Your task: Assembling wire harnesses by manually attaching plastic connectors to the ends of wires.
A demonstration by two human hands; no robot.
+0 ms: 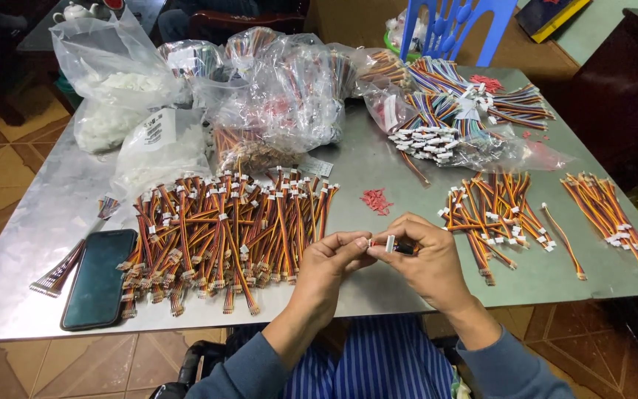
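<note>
Centrally, fingertips of both hands met over the near edge of the metal table [378,159]. Right hand [426,262] pinched shut on a small white connector [390,244] with a short dark lead running back under the fingers. Left hand [330,262] had thumb and forefinger closed at the connector's near end; whether they gripped it or only touched it could not be told. Just left of the hands lay a big heap of red, orange and yellow wire harnesses [223,233], white plugs upward. Right of the hands, a smaller harness pile [492,214], and another bundle [607,207] further right. Red scraps [376,199] sat between the piles. A dark phone [99,277] lay at far left beside a loose ribbon cable [64,267]. Clear plastic bags of harnesses [289,96] filled the back of the table
</note>
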